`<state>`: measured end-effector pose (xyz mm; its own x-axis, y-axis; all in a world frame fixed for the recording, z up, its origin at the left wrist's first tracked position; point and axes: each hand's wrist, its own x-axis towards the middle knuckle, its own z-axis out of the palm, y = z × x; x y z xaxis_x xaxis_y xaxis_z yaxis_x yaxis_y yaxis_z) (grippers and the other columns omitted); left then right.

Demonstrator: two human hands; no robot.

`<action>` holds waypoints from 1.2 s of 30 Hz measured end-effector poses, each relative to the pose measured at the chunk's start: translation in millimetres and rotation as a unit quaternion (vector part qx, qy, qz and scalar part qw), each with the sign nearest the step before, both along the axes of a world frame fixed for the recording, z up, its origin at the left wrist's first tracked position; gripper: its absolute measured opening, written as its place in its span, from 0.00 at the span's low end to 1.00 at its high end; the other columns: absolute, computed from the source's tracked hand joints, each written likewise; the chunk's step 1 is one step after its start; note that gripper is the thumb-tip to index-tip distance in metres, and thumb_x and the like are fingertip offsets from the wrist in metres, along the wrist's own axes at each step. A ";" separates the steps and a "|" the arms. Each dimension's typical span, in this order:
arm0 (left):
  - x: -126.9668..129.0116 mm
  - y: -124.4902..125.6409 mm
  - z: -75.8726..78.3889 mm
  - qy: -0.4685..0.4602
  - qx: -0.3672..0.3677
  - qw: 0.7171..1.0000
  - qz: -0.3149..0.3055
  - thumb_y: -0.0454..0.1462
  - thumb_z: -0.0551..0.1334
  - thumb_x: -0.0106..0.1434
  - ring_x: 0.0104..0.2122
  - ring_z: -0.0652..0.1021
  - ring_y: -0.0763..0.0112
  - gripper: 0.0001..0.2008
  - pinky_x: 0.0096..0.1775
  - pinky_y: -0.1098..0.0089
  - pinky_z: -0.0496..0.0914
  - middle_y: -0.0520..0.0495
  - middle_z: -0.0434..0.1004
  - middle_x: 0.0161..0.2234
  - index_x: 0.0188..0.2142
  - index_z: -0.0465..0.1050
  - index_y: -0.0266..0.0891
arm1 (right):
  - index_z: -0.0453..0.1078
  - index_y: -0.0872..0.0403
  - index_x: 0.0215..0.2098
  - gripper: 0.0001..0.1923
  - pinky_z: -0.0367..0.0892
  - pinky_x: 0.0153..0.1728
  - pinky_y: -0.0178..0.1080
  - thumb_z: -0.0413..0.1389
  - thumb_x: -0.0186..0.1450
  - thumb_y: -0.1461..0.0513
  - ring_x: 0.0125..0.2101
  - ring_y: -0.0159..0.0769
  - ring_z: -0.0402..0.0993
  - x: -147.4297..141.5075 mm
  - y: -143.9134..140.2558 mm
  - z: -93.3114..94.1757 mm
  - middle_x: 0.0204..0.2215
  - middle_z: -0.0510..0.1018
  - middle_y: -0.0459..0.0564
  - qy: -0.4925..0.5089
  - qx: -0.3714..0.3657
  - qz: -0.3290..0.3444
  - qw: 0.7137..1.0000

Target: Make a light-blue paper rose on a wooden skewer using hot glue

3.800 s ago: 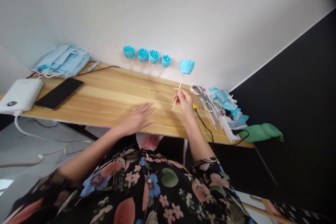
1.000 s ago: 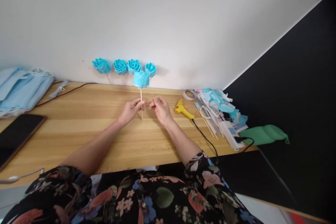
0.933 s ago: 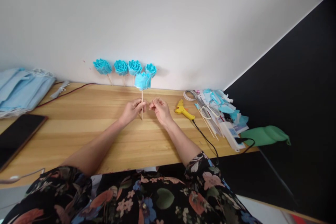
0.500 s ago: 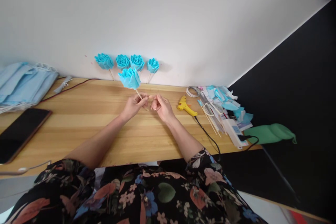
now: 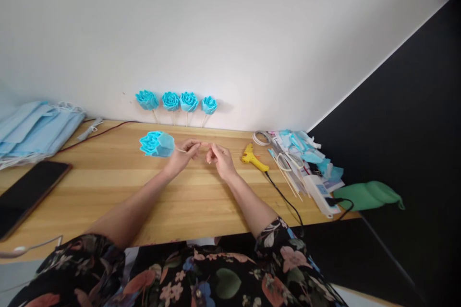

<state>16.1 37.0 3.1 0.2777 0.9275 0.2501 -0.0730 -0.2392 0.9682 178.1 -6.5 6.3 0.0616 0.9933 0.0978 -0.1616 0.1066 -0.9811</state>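
Note:
A blue flower [image 5: 158,144] on a thin wooden stick lies tipped sideways above the table, its petals facing left. My left hand [image 5: 180,157] pinches that stick between thumb and fingers, just right of the bloom. Close by, my right hand [image 5: 222,160] is closed in a pinch, its fingertips next to those of the left. Whatever is between the right fingers is too small to make out. Several matching blue flowers [image 5: 188,102] on sticks lean against the wall behind my hands.
Right of my hands lie a yellow glue gun [image 5: 255,158], white-handled scissors [image 5: 284,161], blue scraps [image 5: 306,146], a power strip [image 5: 320,194] and a green pouch [image 5: 370,195]. On the left are a stack of blue face masks [image 5: 36,127] and a black phone [image 5: 30,192].
The held flower has turned from upright to sideways, its bloom swinging down and left. Both hands stay close together. The view has tilted slightly upward.

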 end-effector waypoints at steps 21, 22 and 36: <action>-5.5 7.8 -2.6 0.054 -0.054 0.995 0.067 0.40 0.64 0.56 0.21 0.74 0.71 0.06 0.26 0.72 0.66 0.54 0.72 0.21 0.29 0.73 0.39 | 0.76 0.55 0.66 0.28 0.72 0.36 0.34 0.53 0.76 0.49 0.24 0.30 0.74 1.0 -9.2 -19.2 0.23 0.83 0.43 -0.293 0.147 0.059 0.943; -5.4 7.9 -2.8 0.056 -0.056 0.995 0.061 0.40 0.64 0.56 0.21 0.74 0.71 0.07 0.25 0.72 0.66 0.54 0.73 0.21 0.29 0.73 0.39 | 0.78 0.54 0.64 0.26 0.72 0.37 0.35 0.53 0.76 0.50 0.25 0.31 0.76 0.8 -9.4 -18.7 0.25 0.84 0.44 -0.298 0.167 0.050 0.938; -2.0 -4.5 5.3 0.121 -0.007 0.990 -0.075 0.46 0.62 0.65 0.21 0.67 0.74 0.20 0.27 0.73 0.63 0.54 0.66 0.17 0.20 0.64 0.41 | 0.80 0.48 0.57 0.18 0.74 0.58 0.50 0.53 0.78 0.53 0.54 0.45 0.80 2.8 -3.2 -9.8 0.51 0.86 0.55 -0.363 0.326 -0.099 0.867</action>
